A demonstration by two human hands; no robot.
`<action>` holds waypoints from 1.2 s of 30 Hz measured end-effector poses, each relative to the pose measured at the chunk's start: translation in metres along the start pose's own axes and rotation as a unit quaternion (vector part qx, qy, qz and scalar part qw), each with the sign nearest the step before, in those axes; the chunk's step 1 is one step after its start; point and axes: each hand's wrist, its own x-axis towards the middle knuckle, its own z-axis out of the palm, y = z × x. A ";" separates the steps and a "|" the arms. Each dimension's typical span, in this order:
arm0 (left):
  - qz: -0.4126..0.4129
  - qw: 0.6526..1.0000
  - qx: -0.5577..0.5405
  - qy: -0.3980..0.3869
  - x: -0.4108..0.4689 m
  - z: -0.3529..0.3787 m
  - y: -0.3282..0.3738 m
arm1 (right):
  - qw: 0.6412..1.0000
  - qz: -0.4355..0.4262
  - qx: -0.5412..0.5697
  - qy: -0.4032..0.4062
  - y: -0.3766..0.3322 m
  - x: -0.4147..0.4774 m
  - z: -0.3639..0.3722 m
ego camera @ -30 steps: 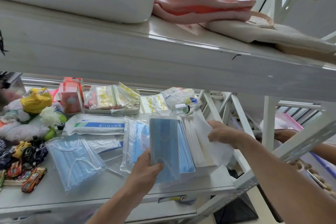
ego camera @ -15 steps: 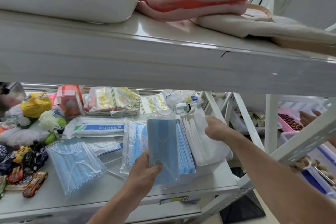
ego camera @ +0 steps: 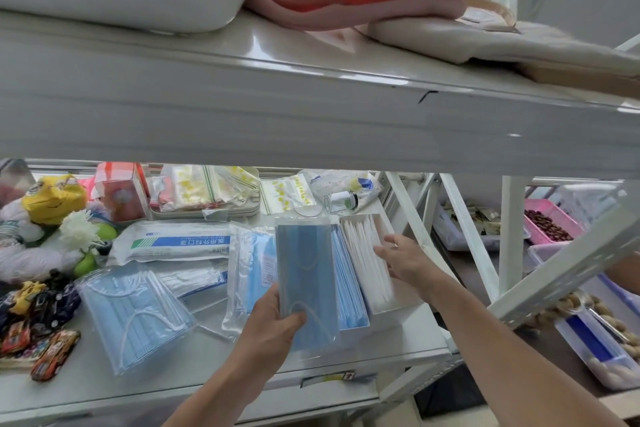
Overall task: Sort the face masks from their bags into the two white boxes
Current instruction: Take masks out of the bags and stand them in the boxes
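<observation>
On the shelf, two white boxes stand side by side. One white box (ego camera: 353,332) holds a row of blue masks (ego camera: 348,288); the other white box (ego camera: 398,305) holds white masks (ego camera: 363,253). My left hand (ego camera: 273,326) grips a clear bag of blue masks (ego camera: 304,274) upright just left of the boxes. My right hand (ego camera: 403,260) lies with fingers spread on the white masks, holding nothing. More mask bags lie to the left: a clear bag (ego camera: 131,315), a second bag (ego camera: 247,270) and a white labelled pack (ego camera: 176,243).
The upper shelf's edge (ego camera: 311,114) hangs low over the work area. Toy cars (ego camera: 45,340) and soft toys (ego camera: 52,198) crowd the left. A tray of zip bags (ego camera: 204,198) and a glass jar (ego camera: 341,199) stand behind. The rack's slanted brace (ego camera: 568,260) runs along the right.
My right hand has pushed the white masks down into the right box and now rests open on them. The left hand keeps its bag in place.
</observation>
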 end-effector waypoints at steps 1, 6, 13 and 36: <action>-0.001 1.000 -0.001 -0.001 0.000 0.000 0.000 | 0.999 0.015 0.041 -0.017 -0.001 -0.001 -0.002; -0.006 1.000 -0.008 -0.004 0.000 0.001 0.002 | 0.999 0.003 -0.025 -0.022 -0.012 -0.004 0.003; -0.015 1.000 -0.020 -0.007 -0.001 -0.001 0.004 | 0.995 0.083 -0.010 -0.057 -0.012 -0.010 0.019; 0.022 0.988 -0.147 0.034 -0.005 0.009 0.033 | 0.925 -0.007 0.375 -0.055 -0.028 -0.119 0.050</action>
